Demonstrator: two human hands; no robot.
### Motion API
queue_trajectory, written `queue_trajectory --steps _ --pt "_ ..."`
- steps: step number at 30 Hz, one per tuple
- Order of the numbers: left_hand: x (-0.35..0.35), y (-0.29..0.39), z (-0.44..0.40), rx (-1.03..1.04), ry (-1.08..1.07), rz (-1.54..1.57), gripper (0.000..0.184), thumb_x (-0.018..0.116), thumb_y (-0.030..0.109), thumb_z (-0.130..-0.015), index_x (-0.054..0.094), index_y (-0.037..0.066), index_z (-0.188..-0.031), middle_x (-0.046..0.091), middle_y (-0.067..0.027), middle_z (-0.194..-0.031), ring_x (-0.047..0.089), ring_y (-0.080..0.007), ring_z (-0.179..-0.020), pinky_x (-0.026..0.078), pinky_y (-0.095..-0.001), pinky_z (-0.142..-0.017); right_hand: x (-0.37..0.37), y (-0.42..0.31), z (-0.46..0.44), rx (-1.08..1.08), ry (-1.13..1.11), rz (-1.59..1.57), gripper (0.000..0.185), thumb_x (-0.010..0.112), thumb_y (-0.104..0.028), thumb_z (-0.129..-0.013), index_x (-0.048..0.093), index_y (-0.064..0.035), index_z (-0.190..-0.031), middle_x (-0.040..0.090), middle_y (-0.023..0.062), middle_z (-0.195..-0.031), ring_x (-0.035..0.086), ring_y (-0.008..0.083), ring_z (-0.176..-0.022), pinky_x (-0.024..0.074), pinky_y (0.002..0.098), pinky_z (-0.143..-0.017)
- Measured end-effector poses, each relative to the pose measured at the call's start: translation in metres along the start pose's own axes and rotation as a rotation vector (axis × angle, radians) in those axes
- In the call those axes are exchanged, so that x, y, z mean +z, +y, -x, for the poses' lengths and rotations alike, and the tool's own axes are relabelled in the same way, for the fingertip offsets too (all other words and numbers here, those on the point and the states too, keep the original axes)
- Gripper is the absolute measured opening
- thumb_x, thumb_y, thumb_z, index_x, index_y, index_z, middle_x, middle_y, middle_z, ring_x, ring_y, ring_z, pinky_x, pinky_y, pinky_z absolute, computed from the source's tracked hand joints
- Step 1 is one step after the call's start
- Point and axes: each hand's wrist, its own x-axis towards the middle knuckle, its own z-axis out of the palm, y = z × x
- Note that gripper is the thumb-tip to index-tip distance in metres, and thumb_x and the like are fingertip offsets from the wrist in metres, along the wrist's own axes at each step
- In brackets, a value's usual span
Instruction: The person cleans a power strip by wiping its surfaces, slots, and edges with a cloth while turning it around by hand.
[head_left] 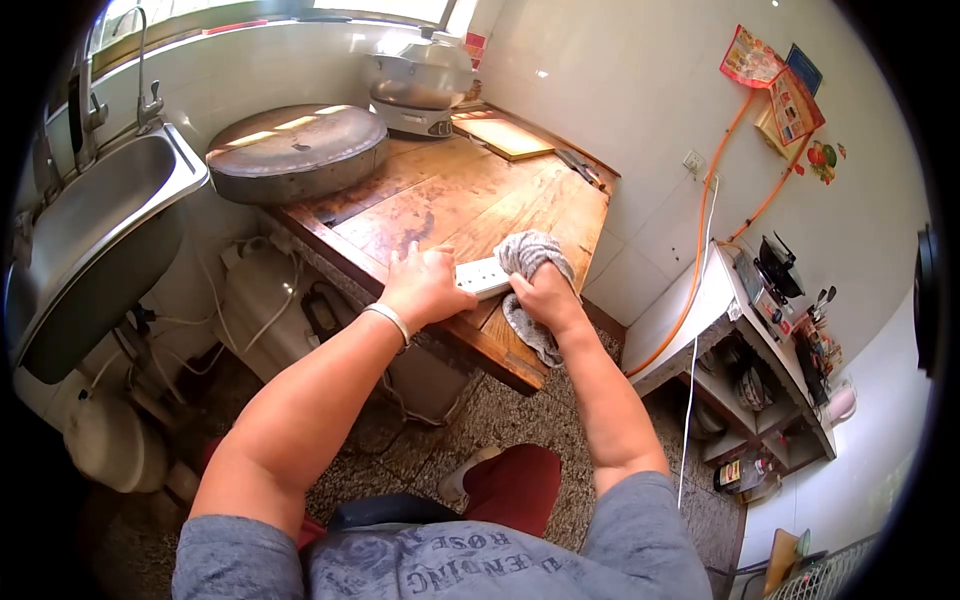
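Note:
A white power strip [482, 278] lies between my hands, just above or on the near part of the wooden table [400, 215]. My left hand [425, 285] grips its left end, with the thumb along the near edge; some of the fingers are hidden behind the hand. At the other end, my right hand [548, 298] is closed on a grey striped cloth [532, 250], which is bunched against the strip. Part of the cloth hangs below that hand over the table's edge.
A large round lidded pan [300, 155] and a steel pot on a white base [415, 85] stand at the back. The sink [150, 175] is at left. A cutting board [503, 135] and knives [580, 168] lie far right. Shelving [760, 370] holds cookware beside a hanging white cable [693, 400].

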Motion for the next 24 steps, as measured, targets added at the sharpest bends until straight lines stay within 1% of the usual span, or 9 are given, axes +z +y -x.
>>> queue_trajectory --steps 2,4,8,14,16,17,18,20,24 --pt "-0.003 0.003 0.003 -0.050 -0.059 -0.122 0.071 0.080 0.048 -0.071 0.073 0.001 -0.123 0.062 -0.0105 -0.148 0.058 -0.0370 -0.132 0.046 -0.0492 -0.112 0.015 0.025 0.012 -0.430 0.264 -0.136 0.035 0.063 -0.021 -0.091 0.071 0.0092 -0.106 0.072 0.0280 -0.093 0.072 0.0378 -0.094 0.0541 0.0428 -0.091" --pt "0.001 -0.001 0.003 -0.022 -0.018 -0.057 0.062 0.079 0.045 -0.071 0.073 0.003 -0.115 0.067 -0.0149 -0.134 0.058 -0.0395 -0.130 0.041 -0.0539 -0.114 0.022 0.035 0.003 -0.801 0.536 -0.079 0.036 0.064 -0.022 -0.091 0.070 0.0099 -0.107 0.071 0.0306 -0.095 0.072 0.0385 -0.094 0.0540 0.0423 -0.091" --pt "0.007 -0.005 0.003 0.035 0.029 -0.044 0.051 0.078 0.042 -0.072 0.073 0.005 -0.107 0.072 -0.0190 -0.119 0.058 -0.0415 -0.127 0.037 -0.0586 -0.116 0.006 0.000 -0.003 -0.062 0.085 -0.035 0.034 0.065 -0.022 -0.091 0.068 0.0112 -0.094 0.070 0.0320 -0.091 0.071 0.0405 -0.087 0.0546 0.0454 -0.087" --pt "-0.002 0.000 0.002 -0.006 -0.023 -0.043 0.050 0.077 0.043 -0.072 0.074 0.006 -0.105 0.072 -0.0194 -0.118 0.060 -0.0400 -0.124 0.037 -0.0595 -0.114 0.016 0.026 0.003 -0.940 0.735 0.116 0.033 0.064 -0.021 -0.091 0.068 0.0114 -0.095 0.069 0.0328 -0.090 0.071 0.0422 -0.086 0.0545 0.0458 -0.087" --pt "0.001 0.000 0.004 0.018 0.001 -0.049 0.049 0.077 0.043 -0.072 0.073 0.006 -0.104 0.072 -0.0191 -0.118 0.060 -0.0405 -0.126 0.037 -0.0593 -0.114 0.025 0.027 -0.009 -0.597 0.411 -0.311 0.034 0.064 -0.020 -0.090 0.069 0.0109 -0.102 0.069 0.0338 -0.098 0.071 0.0412 -0.093 0.0537 0.0442 -0.091" --pt "0.002 -0.001 0.006 0.052 0.038 -0.046 0.050 0.078 0.043 -0.071 0.073 0.006 -0.105 0.072 -0.0182 -0.120 0.059 -0.0408 -0.128 0.037 -0.0597 -0.115 0.006 0.007 -0.008 -0.058 0.025 -0.085 0.037 0.063 -0.021 -0.090 0.068 0.0098 -0.110 0.069 0.0331 -0.109 0.069 0.0393 -0.103 0.0516 0.0419 -0.097" --pt "0.004 0.000 0.005 0.054 0.040 -0.046 0.050 0.078 0.043 -0.071 0.073 0.006 -0.105 0.072 -0.0182 -0.120 0.059 -0.0408 -0.128 0.037 -0.0597 -0.115 0.005 0.001 -0.013 0.039 -0.032 -0.081 0.039 0.062 -0.021 -0.091 0.066 0.0096 -0.115 0.068 0.0320 -0.115 0.067 0.0384 -0.107 0.0499 0.0412 -0.101" --pt "0.004 0.000 0.004 -0.011 0.019 -0.061 0.052 0.078 0.044 -0.072 0.073 0.006 -0.107 0.072 -0.0170 -0.122 0.057 -0.0401 -0.131 0.037 -0.0603 -0.115 0.021 0.024 -0.008 -0.444 0.253 -0.201 0.039 0.062 -0.020 -0.090 0.067 0.0082 -0.118 0.068 0.0303 -0.116 0.066 0.0381 -0.111 0.0481 0.0415 -0.104" --pt "-0.001 0.003 0.004 -0.015 -0.016 -0.059 0.055 0.077 0.044 -0.073 0.074 0.006 -0.112 0.071 -0.0169 -0.124 0.055 -0.0394 -0.134 0.036 -0.0609 -0.115 0.019 0.036 0.016 -0.705 0.355 -0.137 0.040 0.063 -0.018 -0.090 0.068 0.0033 -0.123 0.066 0.0289 -0.125 0.060 0.0371 -0.123 0.0415 0.0405 -0.113"
